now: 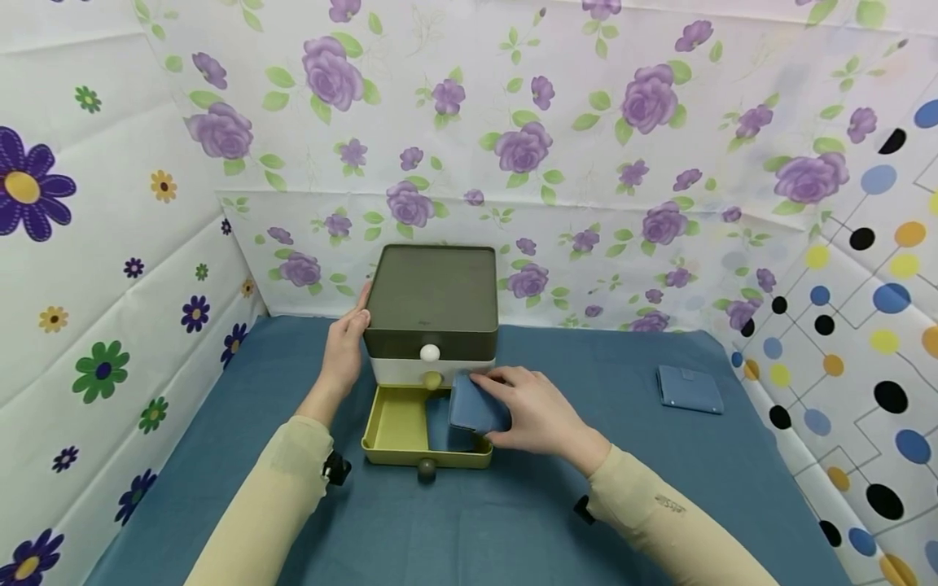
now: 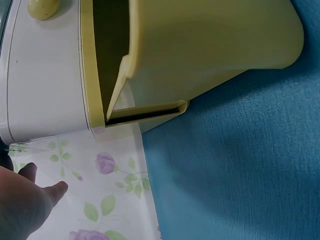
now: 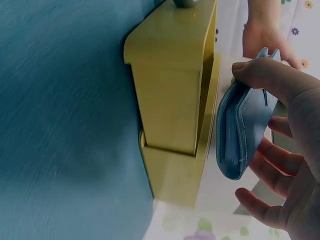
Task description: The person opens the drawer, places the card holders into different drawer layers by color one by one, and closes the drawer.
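A small chest of drawers [image 1: 431,301] has a dark olive top, a white middle drawer [image 1: 396,372] and a yellow-green bottom drawer [image 1: 396,419] pulled out. My left hand [image 1: 343,346] rests against the chest's left side, fingers extended along it. Over the right half of the bottom drawer, my right hand [image 1: 538,411] pinches a blue folded wallet [image 1: 475,405], its thumb on one face in the right wrist view. Partly hidden beneath that wallet, a flat blue item [image 1: 441,425] lies in the drawer.
Another blue wallet [image 1: 689,389] lies at the right of the blue cloth-covered table [image 1: 586,505]. Round knobs stick out from the drawer fronts, the lowest a dark knob [image 1: 427,470]. A flowered sheet [image 1: 586,163] hangs close behind the chest.
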{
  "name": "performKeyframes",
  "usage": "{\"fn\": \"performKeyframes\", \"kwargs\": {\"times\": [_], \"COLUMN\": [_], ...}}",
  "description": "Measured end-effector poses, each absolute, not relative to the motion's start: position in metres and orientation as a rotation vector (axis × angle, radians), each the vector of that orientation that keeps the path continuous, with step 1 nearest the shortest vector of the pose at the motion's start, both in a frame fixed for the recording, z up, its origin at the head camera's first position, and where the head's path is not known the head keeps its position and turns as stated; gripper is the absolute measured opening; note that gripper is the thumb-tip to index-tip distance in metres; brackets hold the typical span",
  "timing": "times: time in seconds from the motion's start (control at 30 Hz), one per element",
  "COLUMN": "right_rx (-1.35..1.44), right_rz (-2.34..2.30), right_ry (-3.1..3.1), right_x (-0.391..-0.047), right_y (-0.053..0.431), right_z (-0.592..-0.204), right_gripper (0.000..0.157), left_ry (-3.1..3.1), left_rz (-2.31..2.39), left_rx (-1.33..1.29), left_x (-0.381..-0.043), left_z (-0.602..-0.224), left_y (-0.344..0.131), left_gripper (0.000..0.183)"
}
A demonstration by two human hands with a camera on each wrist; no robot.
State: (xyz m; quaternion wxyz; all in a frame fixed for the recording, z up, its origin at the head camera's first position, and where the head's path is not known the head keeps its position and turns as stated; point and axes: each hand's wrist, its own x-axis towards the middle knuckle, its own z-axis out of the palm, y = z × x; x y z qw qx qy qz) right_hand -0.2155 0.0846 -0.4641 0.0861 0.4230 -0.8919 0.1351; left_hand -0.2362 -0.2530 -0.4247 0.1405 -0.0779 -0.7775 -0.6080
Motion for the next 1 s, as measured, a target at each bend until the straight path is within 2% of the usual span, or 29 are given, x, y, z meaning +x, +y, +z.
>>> {"fn": "performKeyframes", "kwargs": {"times": [0.3,1.0], "right_rx": [1.342,1.358], "right_rz": [0.338,0.138], "right_ry": [-2.572,-2.532], "right_x": [-0.209,-0.199], "right_y": [0.059,0.006], "right_z": [-0.466,-0.471], "right_gripper": [0.08,0.079], "left_ry": [-2.231,-2.242], "left_rz": [-1.759,-1.739], "left_rx": [-0.216,-0.216], "left_x": [-0.235,-0.235], "left_z": [-0.424,-0.425], "left_y": [-0.253,-0.253], "left_gripper": [0.045,0.044]}}
